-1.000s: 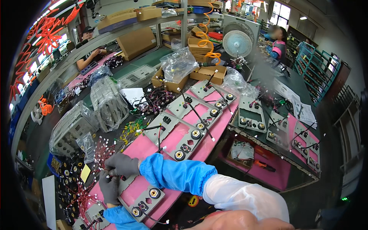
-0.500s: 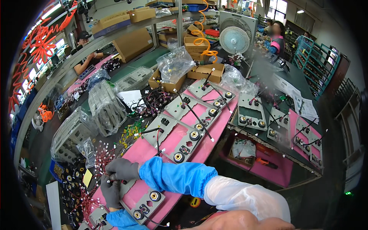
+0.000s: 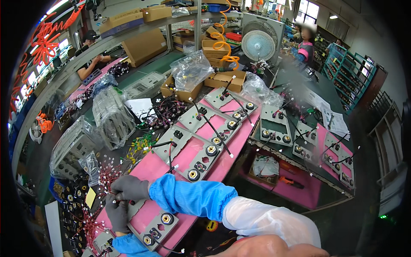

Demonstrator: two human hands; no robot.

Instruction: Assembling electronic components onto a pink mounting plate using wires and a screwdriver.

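My right hand, in a grey glove below a blue sleeve cover, reaches across the pink mat to the left. Right below it is my left hand, gloved in grey too. The fingers of both are closed and meet; whatever is between them is too small and covered to make out. Under them lies a grey metal panel with round black-and-brass fittings and a black cable. A bundle of thin red wires with white connectors is beside the fingertips, and more red wires lie nearer me.
More grey panels with black cables line the pink mat. Green and yellow wire pieces, a yellow note and black round parts lie leftward. Beyond are bagged metal housings, cartons and a fan.
The whole view has shifted slightly, so the bench sits a little farther left. My hands stay together over the same panel, with fingers only slightly moved.
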